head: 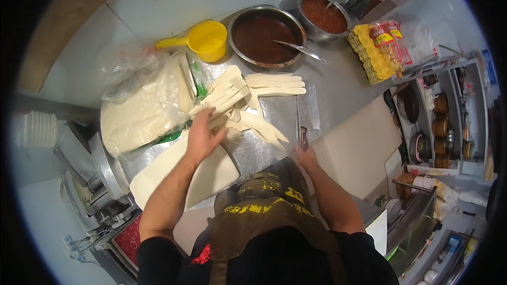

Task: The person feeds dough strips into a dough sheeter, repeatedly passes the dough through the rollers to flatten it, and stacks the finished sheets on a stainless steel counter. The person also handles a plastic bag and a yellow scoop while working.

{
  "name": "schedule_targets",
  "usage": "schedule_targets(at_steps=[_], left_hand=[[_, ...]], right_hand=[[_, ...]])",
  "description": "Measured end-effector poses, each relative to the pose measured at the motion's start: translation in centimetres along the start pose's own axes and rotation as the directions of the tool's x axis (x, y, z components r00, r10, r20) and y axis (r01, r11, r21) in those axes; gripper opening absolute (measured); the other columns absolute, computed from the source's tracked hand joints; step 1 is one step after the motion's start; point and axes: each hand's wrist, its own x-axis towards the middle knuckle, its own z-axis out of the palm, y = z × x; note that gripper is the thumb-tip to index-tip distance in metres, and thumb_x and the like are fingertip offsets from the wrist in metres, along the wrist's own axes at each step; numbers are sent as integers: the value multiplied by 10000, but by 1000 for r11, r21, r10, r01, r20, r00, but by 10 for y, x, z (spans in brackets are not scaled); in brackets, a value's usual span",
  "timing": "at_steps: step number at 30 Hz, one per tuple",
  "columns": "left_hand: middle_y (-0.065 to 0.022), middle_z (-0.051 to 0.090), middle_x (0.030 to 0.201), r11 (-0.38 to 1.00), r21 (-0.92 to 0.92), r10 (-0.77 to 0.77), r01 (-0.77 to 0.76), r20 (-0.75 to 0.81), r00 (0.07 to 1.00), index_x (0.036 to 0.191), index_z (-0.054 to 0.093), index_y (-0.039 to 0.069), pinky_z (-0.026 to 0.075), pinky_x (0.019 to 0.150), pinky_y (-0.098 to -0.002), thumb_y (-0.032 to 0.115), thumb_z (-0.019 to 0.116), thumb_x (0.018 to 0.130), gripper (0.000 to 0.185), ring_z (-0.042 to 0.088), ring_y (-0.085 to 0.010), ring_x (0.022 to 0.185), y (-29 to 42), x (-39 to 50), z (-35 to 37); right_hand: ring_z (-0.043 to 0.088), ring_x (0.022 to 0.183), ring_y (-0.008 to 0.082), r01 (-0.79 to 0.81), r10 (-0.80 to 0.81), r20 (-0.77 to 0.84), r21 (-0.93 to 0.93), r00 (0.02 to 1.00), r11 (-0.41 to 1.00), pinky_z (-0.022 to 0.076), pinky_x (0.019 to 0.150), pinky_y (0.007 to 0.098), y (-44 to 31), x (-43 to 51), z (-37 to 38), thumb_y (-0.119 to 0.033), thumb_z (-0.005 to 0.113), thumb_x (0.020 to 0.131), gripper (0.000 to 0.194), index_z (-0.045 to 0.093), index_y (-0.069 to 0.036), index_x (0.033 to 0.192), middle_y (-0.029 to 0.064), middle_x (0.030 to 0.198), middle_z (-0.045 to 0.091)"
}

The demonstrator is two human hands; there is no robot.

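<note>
My left hand (202, 136) rests against a heap of pale, flat strips (229, 93), which look like noodle or dough. Its thumb is spread away from the fingers. More strips (277, 84) lie fanned out behind, and a few loose ones (263, 128) trail toward my right hand. A smooth pale slab (214, 170) of similar material lies under my left forearm. My right hand (307, 158) closes around the butt end of a wooden-handled knife (304, 137), whose thin blade points away from me over the metal worktop (273, 107).
A stack of pale sheets in clear plastic (146, 114) sits at left. Behind are a yellow dipper (208, 41), a steel bowl of dark red liquid (265, 35) with a utensil, and a pot of red sauce (324, 14). Yellow egg trays (368, 53) stand at right, near crowded shelves (439, 114).
</note>
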Motion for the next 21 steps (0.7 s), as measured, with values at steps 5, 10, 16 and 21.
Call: schedule_targets(at_steps=[5,10,16,21], left_hand=[[-309,324,1475,965,249,63,-79,71,996,1467,249,-58,269,1157,-429,363,864,626,1124,309,-428,1384,-45,79,15],[-319,216,1532,993,116,-62,19,384,921,1505,114,-73,182,1199,-423,426,922,463,1410,173,-419,1456,-73,136,32],[-299,363,1424,981,122,-191,152,449,873,1531,122,10,254,1167,-439,384,948,405,1445,329,-441,1358,-65,146,23],[-287,389,1374,950,278,-233,145,315,920,1507,204,25,299,1116,-490,359,921,468,1306,369,-452,1266,-50,140,33]], right_hand=[[633,967,438,40,-48,-47,-150,998,988,485,830,501,-3,-29,-46,-478,626,872,542,609,41,1025,276,1002,659],[635,943,444,18,-23,-45,-118,999,993,488,802,509,13,4,-86,-493,634,874,559,583,31,1061,270,958,660],[629,939,397,82,-47,111,-332,993,940,489,809,494,-41,79,-130,-348,660,884,439,538,-15,1143,220,989,638],[460,1235,373,643,-682,-27,-310,731,701,387,1016,475,-56,90,-142,-211,771,749,645,473,-19,1287,183,1327,479]])
